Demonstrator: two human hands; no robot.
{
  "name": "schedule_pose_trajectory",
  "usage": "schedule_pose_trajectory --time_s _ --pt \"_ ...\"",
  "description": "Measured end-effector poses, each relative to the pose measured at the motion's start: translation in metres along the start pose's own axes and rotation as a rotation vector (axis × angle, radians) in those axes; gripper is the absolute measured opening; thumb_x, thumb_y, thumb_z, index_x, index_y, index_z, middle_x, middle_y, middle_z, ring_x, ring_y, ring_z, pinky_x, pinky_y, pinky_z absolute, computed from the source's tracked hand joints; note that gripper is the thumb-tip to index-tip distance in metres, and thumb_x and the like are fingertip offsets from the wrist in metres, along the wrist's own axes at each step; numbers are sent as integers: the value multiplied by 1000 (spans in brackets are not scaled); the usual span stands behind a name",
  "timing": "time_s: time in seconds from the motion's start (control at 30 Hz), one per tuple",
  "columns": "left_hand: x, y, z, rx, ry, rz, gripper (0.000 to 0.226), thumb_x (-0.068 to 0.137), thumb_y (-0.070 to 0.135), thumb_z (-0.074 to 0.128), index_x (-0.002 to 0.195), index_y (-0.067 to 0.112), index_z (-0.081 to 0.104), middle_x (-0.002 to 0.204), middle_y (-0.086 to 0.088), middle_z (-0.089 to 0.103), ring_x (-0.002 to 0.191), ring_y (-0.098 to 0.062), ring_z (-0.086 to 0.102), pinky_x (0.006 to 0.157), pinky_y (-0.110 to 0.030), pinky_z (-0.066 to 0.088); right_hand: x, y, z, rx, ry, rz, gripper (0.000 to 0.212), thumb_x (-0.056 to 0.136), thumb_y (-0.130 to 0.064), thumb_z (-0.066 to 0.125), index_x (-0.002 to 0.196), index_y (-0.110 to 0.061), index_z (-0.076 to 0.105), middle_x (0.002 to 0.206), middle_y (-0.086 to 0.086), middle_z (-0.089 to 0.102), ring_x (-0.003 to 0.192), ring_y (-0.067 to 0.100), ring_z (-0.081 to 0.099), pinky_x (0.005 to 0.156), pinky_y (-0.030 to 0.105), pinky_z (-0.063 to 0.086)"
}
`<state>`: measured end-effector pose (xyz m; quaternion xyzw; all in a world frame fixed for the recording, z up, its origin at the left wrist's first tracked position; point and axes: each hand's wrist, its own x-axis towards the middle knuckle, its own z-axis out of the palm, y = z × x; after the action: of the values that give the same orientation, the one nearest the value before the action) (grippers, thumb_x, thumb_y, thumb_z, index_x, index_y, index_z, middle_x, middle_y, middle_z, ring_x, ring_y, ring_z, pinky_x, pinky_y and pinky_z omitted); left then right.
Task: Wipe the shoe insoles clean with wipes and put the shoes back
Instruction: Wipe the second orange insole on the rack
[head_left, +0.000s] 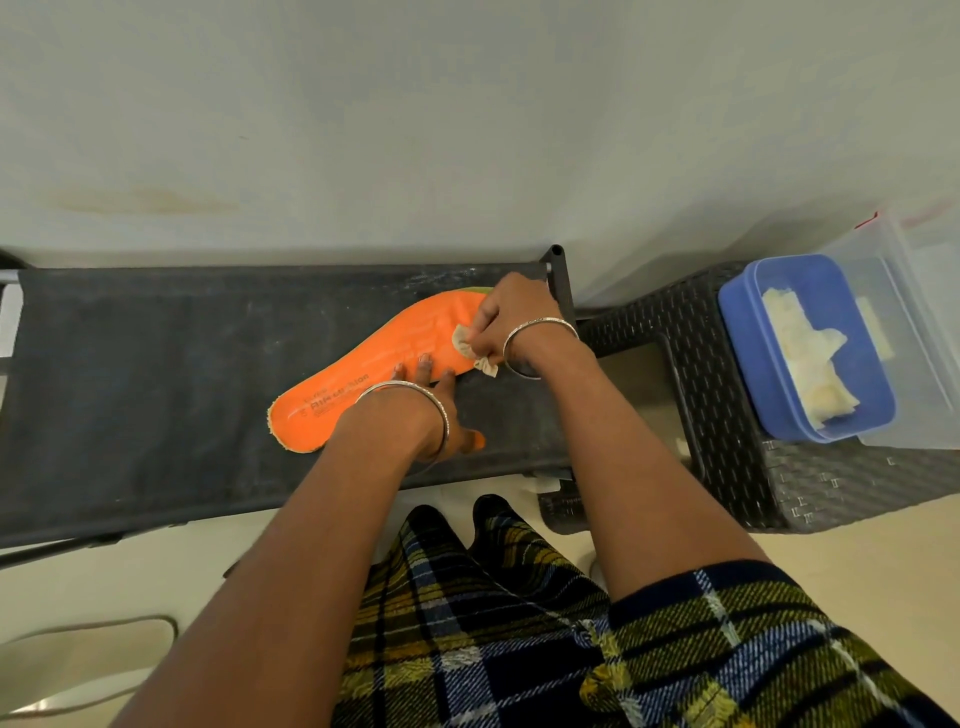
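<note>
Insole (363, 364) lies on a dusty black shelf (156, 374) by a pale wall (467, 130). Left hand (431, 400) pins it, fingers flat; right hand (511, 317) pinches a wipe (465, 343) on it. Tub (737, 332) on stool (727, 415) nearby.

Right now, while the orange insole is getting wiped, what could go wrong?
The wipe in the right hand already looks brownish, so it might smear dirt back on. The insole lies on a dusty-looking dark shelf, pressed down only by the left hand; it could slide or pick up dust underneath. The blue tub of spare wipes seems open, so they may dry out.
</note>
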<state>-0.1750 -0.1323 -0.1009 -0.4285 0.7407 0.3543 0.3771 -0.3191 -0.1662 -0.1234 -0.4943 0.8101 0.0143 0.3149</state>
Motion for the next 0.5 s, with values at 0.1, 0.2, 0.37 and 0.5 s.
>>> schedule_pose_trajectory --time_s 0.1,0.2,0.37,0.5 --pt "-2 -2 0 -25 8 12 90 95 56 46 153 24 -14 159 -3 -25 147 -32 -16 117 -54 5 4 4 -1 -36 229 39 19 82 -26 73 95 -12 76 100 7 73 100 24 66 86 33 55" --pt "-2 -3 0 -31 10 28 90 95 56 46 153 23 -14 159 -3 -26 147 -34 -15 119 -53 6 10 13 -5 20 403 79 16 91 -22 66 102 -12 73 109 8 70 107 27 62 87 33 51" --pt "0 -1 2 -22 11 26 90 95 56 45 153 21 -13 159 -6 -25 147 -36 -15 120 -52 8 6 35 -20 267 506 126 8 82 -20 73 81 -14 77 88 8 75 91 31 69 83 36 56" --pt "2 -2 1 -9 4 22 90 95 58 44 153 21 -13 159 -6 -25 147 -36 -14 120 -51 9 -2 38 -25 527 366 110 15 68 -9 79 65 -23 73 77 6 75 77 28 73 80 42 61"
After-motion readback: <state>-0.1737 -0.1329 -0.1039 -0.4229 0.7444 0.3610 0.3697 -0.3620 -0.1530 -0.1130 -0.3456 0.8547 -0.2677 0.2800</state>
